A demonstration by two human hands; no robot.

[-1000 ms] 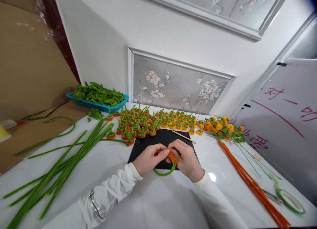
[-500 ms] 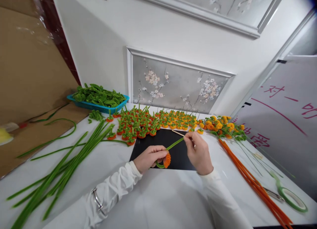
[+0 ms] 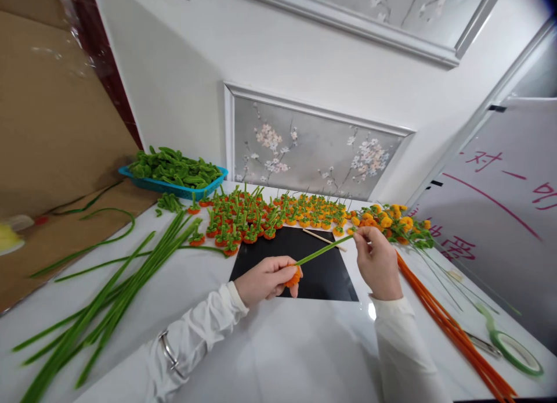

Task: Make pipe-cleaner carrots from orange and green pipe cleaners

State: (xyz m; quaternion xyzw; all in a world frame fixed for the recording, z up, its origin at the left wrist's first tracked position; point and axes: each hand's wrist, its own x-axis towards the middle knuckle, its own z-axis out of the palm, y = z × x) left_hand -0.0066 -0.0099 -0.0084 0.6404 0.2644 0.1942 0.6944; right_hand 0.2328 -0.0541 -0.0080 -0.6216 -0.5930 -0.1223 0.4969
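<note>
My left hand (image 3: 267,280) is closed on an orange pipe-cleaner flower (image 3: 292,277), holding it above the black mat (image 3: 307,263). From the flower a green pipe cleaner (image 3: 324,251) stretches up to the right. Its far end is pinched in my right hand (image 3: 378,261), over the white table right of the mat. The pipe cleaner looks straight and taut between both hands. A thin wooden stick (image 3: 322,238) lies on the mat's far part, behind the green strand.
Orange flowers with green stems (image 3: 243,217) and yellow ones (image 3: 313,210) stand in rows behind the mat. Green pipe cleaners (image 3: 117,298) lie left, orange pipe cleaners (image 3: 452,324) right, near green tape (image 3: 516,353). A blue tray (image 3: 174,188) holds green pieces.
My right hand has moved right, drawing the green pipe cleaner out longer. The green loop under the flower is gone from sight, and the left hand's fingers have shifted around the flower.
</note>
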